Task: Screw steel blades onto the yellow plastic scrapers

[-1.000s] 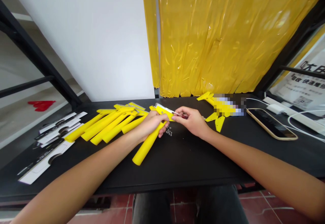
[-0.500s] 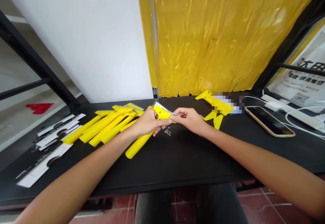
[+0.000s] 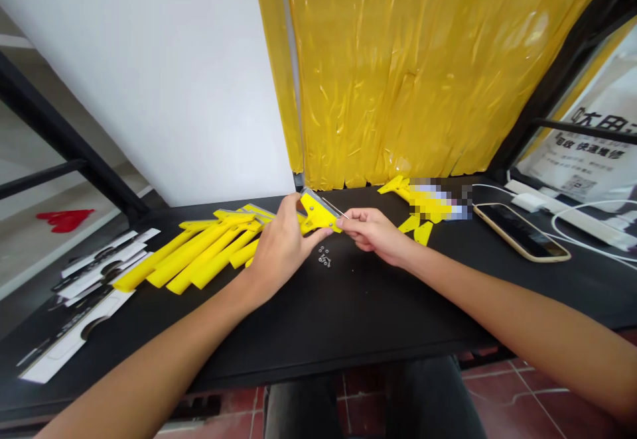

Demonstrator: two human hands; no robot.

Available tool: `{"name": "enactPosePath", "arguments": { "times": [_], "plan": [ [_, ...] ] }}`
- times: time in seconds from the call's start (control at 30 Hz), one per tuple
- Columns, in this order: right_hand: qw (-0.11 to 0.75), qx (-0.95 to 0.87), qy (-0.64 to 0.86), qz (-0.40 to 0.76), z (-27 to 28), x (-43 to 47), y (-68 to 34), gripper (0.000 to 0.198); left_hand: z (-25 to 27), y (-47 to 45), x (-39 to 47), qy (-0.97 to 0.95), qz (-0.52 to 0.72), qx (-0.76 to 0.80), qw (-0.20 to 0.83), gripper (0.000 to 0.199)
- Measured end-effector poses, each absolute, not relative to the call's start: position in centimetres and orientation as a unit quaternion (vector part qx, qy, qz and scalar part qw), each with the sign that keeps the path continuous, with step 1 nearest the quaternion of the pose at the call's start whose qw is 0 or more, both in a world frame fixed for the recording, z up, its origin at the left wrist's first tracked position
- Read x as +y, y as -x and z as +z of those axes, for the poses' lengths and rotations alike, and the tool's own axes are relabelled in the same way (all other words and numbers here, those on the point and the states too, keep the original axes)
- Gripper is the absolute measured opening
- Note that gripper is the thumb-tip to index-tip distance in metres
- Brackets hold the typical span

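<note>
Left hand [image 3: 283,248]: while its thumb lies along the near edge, it grips the yellow tool, fingers wrapped behind.
Right hand [image 3: 375,235]: closed, fingertips pinching a thin metal rod [image 3: 336,209] close against the tool's right corner.
Yellow tool [image 3: 315,215]: one, held above the black tabletop [image 3: 358,319], head angled toward eleven o'clock; centre of the clock for all places below, twelve being away from the person.
Small metal hardware [image 3: 324,262]: several pieces, loose cluster, six o'clock, near.
Yellow-handled tools [image 3: 209,255]: a row, overlapping, nine o'clock, partly behind the left hand.
Loose yellow plates [image 3: 423,233]: three o'clock, beside more yellow parts partly covered by a pixelated patch.
Phone [image 3: 522,232]: one, dark screen up, pale case, three o'clock, farther out.
White-and-black cards [image 3: 57,353]: several, overlapping, eight o'clock, well apart.
Red item [image 3: 64,220]: one, on a shelf, nine o'clock.
Yellow plastic sheeting [image 3: 408,81]: hanging, one o'clock.
</note>
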State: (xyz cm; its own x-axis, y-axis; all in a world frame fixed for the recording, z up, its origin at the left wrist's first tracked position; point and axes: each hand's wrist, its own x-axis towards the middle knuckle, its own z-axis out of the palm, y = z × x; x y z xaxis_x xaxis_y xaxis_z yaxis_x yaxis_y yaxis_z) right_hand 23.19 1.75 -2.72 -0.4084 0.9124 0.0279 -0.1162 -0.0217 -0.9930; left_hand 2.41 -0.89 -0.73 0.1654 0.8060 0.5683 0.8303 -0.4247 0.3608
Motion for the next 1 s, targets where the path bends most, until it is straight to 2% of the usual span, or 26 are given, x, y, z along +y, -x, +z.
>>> {"name": "enactPosePath", "arguments": {
  "times": [0.13,0.27,0.37,0.67,0.77,0.83,0.87,0.93,1.0],
  "plan": [
    [0.416,-0.534,0.328,0.659,-2.5,1.7,-23.4,0.035,-1.3,-2.7,-1.0,0.786,-0.376,-0.48,0.105,0.072],
    [0.41,-0.461,0.287,0.733,-2.3,1.6,-23.4,0.036,-1.0,-2.7,-1.1,0.829,-0.288,-0.408,0.251,0.034],
    [0.411,-0.421,0.273,0.761,-2.1,1.5,-23.4,0.036,-0.5,-2.7,-1.1,0.848,-0.236,-0.345,0.326,0.026],
    [0.398,-0.425,0.268,0.768,-1.8,0.5,-23.0,0.041,0.3,-2.1,-1.2,0.867,-0.194,-0.274,0.369,0.02],
    [0.437,-0.504,0.281,0.69,-2.1,0.9,-23.2,0.042,0.1,-1.5,-0.5,0.854,-0.249,-0.323,0.323,0.014],
    [0.466,-0.611,0.31,0.56,-2.6,1.5,-23.5,0.045,0.0,-0.9,0.5,0.825,-0.331,-0.391,0.238,0.01],
    [0.452,-0.683,0.315,0.479,-2.9,1.8,-23.6,0.044,-0.1,-0.6,1.2,0.807,-0.371,-0.424,0.176,0.006],
    [0.382,-0.803,0.295,0.35,-3.6,2.4,-23.9,0.028,-0.2,0.0,2.5,0.763,-0.437,-0.475,0.033,0.006],
    [0.324,-0.859,0.279,0.281,-4.2,2.9,-23.9,0.019,-0.3,0.4,3.7,0.698,-0.488,-0.505,-0.14,0.01]
  ]
}}
